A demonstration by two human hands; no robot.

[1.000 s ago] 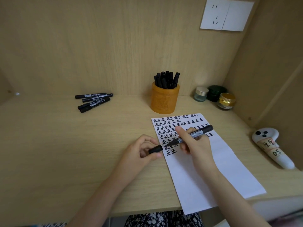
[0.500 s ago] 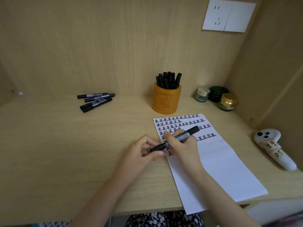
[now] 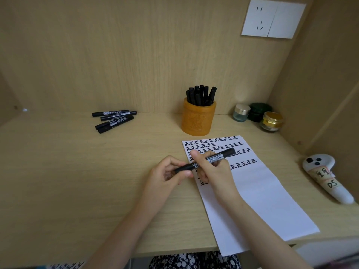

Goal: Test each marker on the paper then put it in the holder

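Note:
A black marker (image 3: pixel 213 158) lies across both my hands just above the white paper (image 3: pixel 258 193), which carries rows of black test marks. My right hand (image 3: pixel 212 171) grips the barrel with thumb and fingers. My left hand (image 3: pixel 169 174) pinches the cap end at the marker's left, and the cap sits joined to the barrel. The orange holder (image 3: pixel 198 119) stands behind the paper with several black markers (image 3: pixel 202 95) upright in it. Several more black markers (image 3: pixel 114 120) lie in a loose pile at the back left of the desk.
Three small jars (image 3: pixel 258 116) stand at the back right corner. A white controller (image 3: pixel 326 175) with taped labels lies at the right edge. Wooden walls close the desk at the back and right. The paper's near end hangs over the desk's front edge.
The cap in my left hand and the marker in my right have come together; the gap between cap and tip has closed. Both hands shifted slightly left.

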